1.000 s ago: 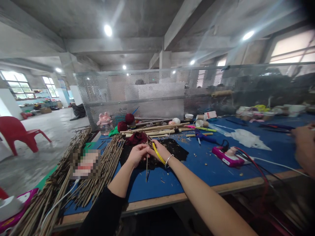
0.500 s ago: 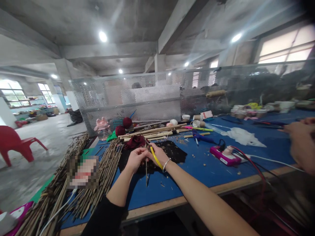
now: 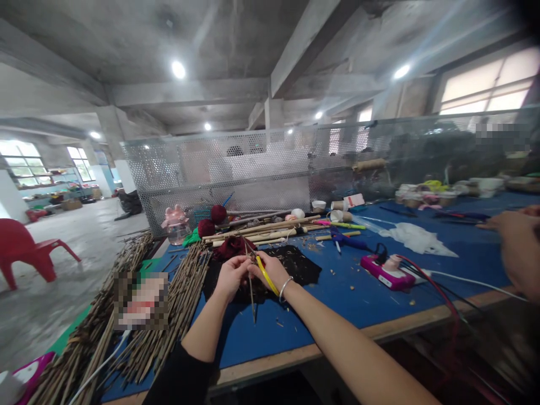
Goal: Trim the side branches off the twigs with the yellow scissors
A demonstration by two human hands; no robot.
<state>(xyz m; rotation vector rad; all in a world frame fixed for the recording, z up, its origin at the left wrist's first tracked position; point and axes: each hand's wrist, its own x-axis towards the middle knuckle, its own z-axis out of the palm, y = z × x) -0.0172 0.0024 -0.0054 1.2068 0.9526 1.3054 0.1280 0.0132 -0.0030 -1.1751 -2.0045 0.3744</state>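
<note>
My left hand (image 3: 230,275) is closed, its fingertips pinching a thin brown twig (image 3: 252,306) that points down towards the table's front edge. Close against it, my right hand (image 3: 276,273) is wrapped around yellow-handled scissors (image 3: 266,277), whose blades point up and left beyond the fingers. The twig's upper end is hidden by the fingers. Both hands are over a black cloth (image 3: 306,264) strewn with small scraps. Dark red yarn (image 3: 232,247) lies just behind them. Many cut twigs (image 3: 181,298) are heaped to the left of my left hand.
Pale sticks (image 3: 274,232) and red yarn balls (image 3: 218,214) lie behind the cloth. To the right are a blue glue gun (image 3: 350,239), a purple power strip (image 3: 386,274) with cables and a white plastic bag (image 3: 417,236). Another person's hand (image 3: 521,242) is at far right. A mesh screen (image 3: 270,169) stands behind.
My hands stay together over the cloth. The twig's lower end has shifted slightly right and down, and the scissors have turned a little. The view has tilted slightly.
</note>
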